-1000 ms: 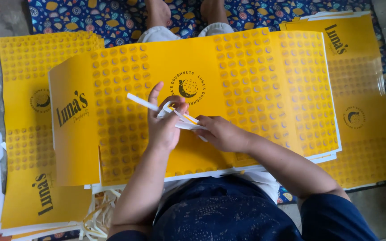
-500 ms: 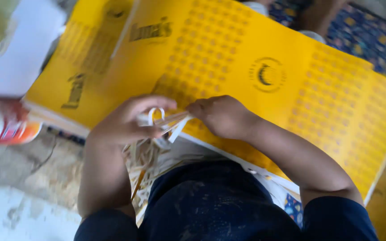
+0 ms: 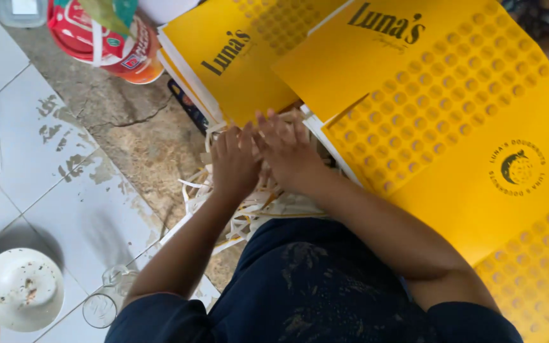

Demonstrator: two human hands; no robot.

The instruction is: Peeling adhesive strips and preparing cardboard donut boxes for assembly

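My left hand (image 3: 233, 162) and my right hand (image 3: 287, 152) rest side by side, palms down, on a heap of white paper strips (image 3: 249, 206) on the floor in front of my lap. The fingers of both are spread and slightly blurred; whether either one grips a strip is hidden. Just beyond the fingertips lies a stack of yellow printed cardboard sheets (image 3: 236, 60). A large yellow sheet with a dotted pattern and a round emblem (image 3: 471, 121) lies to the right, over my right forearm's side.
A red and orange round container (image 3: 106, 38) stands at the top left on bare cracked concrete (image 3: 141, 136). White floor tiles (image 3: 52, 159) lie to the left, with a white bowl (image 3: 20, 289) and a clear glass (image 3: 106, 302) near my left elbow.
My view has swung left, off the yellow sheet and onto the floor. Both hands moved from holding a white strip over the sheet down onto the strip heap.
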